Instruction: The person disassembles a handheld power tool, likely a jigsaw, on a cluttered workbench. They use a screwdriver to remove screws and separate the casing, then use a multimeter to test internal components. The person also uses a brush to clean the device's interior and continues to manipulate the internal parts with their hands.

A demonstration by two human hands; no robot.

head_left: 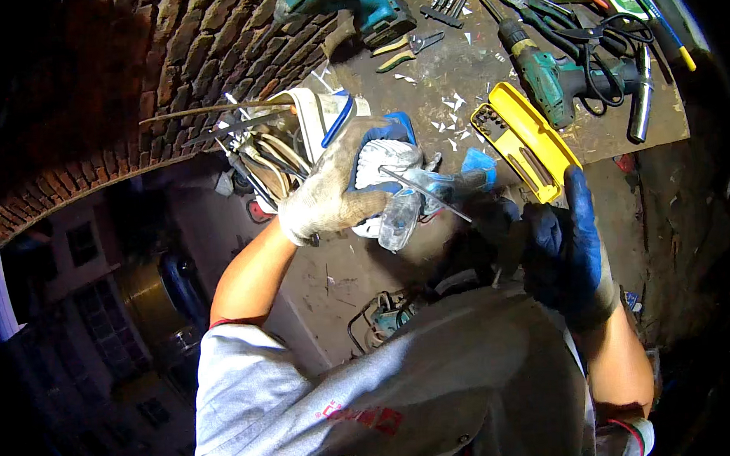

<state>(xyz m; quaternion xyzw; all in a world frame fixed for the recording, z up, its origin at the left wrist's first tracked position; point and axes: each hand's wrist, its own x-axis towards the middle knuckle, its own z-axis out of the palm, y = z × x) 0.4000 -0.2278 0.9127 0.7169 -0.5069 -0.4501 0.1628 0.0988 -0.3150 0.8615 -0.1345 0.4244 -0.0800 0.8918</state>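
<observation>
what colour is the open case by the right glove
The open case is bright yellow, lid and tray alike; the head view shows it best.

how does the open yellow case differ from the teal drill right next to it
The yellow case is long and boxy; the teal drill is pistol-shaped. The case lies open, showing dark bits; the drill has black scissors lying over it. Both are beyond the right hand.
</observation>
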